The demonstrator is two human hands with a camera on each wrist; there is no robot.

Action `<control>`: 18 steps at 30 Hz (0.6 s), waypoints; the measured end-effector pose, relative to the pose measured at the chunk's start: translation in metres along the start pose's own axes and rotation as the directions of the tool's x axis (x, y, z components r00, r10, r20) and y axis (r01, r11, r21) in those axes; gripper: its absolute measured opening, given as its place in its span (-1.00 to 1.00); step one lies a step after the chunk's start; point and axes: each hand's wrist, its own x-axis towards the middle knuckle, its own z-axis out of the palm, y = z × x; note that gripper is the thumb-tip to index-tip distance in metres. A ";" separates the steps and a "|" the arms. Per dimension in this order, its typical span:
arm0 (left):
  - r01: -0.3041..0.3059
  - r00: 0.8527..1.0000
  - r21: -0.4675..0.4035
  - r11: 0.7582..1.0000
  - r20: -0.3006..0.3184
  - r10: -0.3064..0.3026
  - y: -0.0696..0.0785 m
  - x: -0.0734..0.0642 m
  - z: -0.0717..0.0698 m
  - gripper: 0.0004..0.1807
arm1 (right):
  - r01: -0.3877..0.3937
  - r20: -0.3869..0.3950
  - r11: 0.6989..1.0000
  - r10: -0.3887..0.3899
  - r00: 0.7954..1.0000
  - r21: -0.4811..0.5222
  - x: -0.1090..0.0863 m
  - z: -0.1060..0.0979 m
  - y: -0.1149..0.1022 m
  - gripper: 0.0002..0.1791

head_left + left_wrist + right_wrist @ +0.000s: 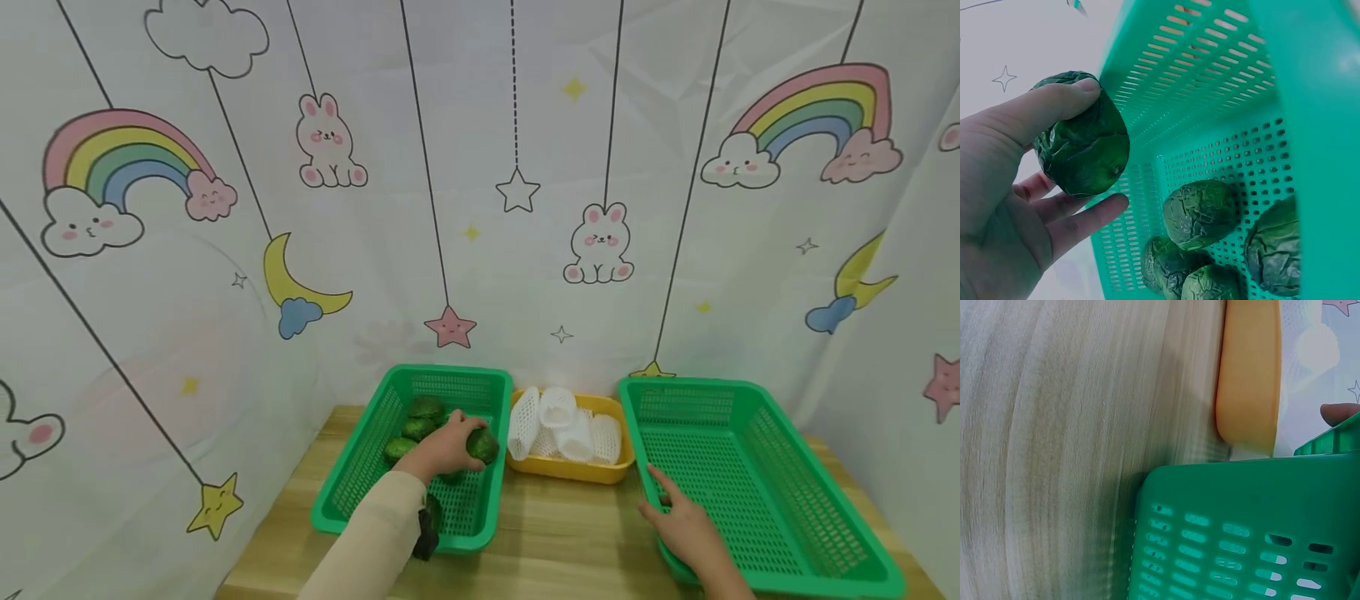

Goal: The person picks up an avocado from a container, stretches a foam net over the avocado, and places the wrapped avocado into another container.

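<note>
My left hand (444,450) holds a dark green, wrinkled, egg-shaped fruit (1085,137), avocado-like, between thumb and fingers. In the head view this hand is above the right side of the left green basket (330,508). Several similar fruits (1200,212) lie on that basket's perforated bottom, some partly hidden by the hand and sleeve. My right hand (690,529) rests at the near left rim of the right green basket (825,500), its fingers extended and nothing seen between them. Only a fingertip (1338,414) shows above the rim in the right wrist view.
Between the green baskets stands a yellow basket (570,471) with several white foam net sleeves (557,408). All stand on a wood-grain table (562,533). A printed white curtain (465,167) hangs close behind and along the sides.
</note>
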 end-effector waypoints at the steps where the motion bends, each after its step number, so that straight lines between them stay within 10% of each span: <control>1: -0.003 1.000 -0.001 1.000 0.001 0.003 0.001 -0.001 0.000 -0.31 | -0.001 0.000 1.000 0.001 1.000 -0.001 0.000 0.000 0.000 -0.05; 18: -0.131 0.972 -0.366 0.921 -0.232 0.046 0.016 -0.025 0.015 -0.32 | -0.007 0.021 1.000 0.007 1.000 0.024 0.001 -0.004 -0.001 0.02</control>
